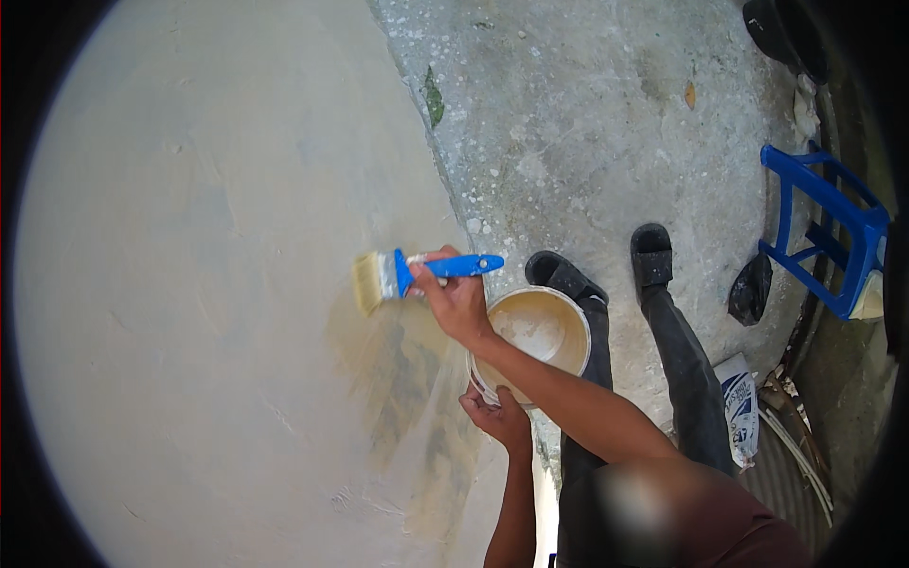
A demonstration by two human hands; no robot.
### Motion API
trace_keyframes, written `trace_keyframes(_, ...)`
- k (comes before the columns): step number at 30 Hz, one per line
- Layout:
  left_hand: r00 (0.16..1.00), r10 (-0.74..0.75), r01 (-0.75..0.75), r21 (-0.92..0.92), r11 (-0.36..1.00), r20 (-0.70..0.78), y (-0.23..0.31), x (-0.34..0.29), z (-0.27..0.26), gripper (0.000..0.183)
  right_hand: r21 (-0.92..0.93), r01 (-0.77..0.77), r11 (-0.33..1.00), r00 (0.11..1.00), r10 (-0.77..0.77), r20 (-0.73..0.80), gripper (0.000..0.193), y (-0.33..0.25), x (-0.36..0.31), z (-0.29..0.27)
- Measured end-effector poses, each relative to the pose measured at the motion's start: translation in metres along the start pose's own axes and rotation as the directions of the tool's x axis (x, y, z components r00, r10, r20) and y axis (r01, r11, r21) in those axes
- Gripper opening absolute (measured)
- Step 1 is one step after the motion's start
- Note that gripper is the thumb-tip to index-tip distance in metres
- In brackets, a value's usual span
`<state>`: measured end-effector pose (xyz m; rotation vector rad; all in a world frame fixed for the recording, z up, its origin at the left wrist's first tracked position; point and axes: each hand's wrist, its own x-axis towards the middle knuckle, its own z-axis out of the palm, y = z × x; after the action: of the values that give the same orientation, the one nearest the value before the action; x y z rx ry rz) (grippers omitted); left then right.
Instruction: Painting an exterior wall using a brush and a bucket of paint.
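Observation:
My right hand (pixel 457 301) is closed round the blue handle of a wide paintbrush (pixel 367 283). Its pale yellow bristles are at the surface of a beige wall (pixel 189 312), where a damp, brownish and grey streaked patch (pixel 393 379) spreads down from the brush. Below my right forearm, my left hand (pixel 499 417) grips the rim of a round white bucket (pixel 540 327), with the thumb inside the edge. The bucket's inner wall is coated in beige, and a whitish liquid or residue shows at the bottom. My right forearm crosses in front of part of the bucket.
A paint-spattered concrete floor (pixel 568 123) meets the wall. On the right are a blue plastic stool (pixel 833 213), a black bag (pixel 751 289), a white and blue sack (pixel 739 407), pale hoses (pixel 800 454) and a dark tub (pixel 786 36). My slippered feet (pixel 651 256) stand beside the bucket.

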<state>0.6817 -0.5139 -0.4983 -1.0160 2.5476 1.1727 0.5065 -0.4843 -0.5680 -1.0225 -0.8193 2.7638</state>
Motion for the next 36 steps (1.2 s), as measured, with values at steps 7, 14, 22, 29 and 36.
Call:
trace_keyframes(7,0.998,0.061,-0.06,-0.068,0.996,0.022,-0.017,0.001,0.005,0.023,-0.699,0.26,0.666,0.894,-0.439,-0.086,0.013,0.023,0.034,-0.035)
trace_keyframes(14,0.999,0.047,-0.048,0.026,0.999,0.027,-0.019,-0.007,-0.004,0.024,-0.454,0.345,0.822,0.934,-0.254,0.25,0.012,-0.036,-0.034,0.004)
trace_keyframes(22,0.997,0.066,-0.069,-0.086,0.994,-0.029,-0.016,-0.012,-0.005,0.041,-0.109,0.19,0.976,0.897,-0.127,0.424,0.01,-0.092,-0.074,0.03)
trace_keyframes(29,0.998,0.067,-0.067,-0.002,0.998,-0.005,-0.01,-0.001,-0.005,0.022,-0.419,0.403,0.814,0.912,-0.321,0.253,0.008,-0.018,-0.012,-0.024)
trace_keyframes(36,0.987,0.155,-0.155,0.0,0.988,0.027,-0.016,-0.003,-0.007,0.023,-0.613,0.399,0.682,0.91,-0.38,0.169,0.011,-0.013,-0.008,-0.029)
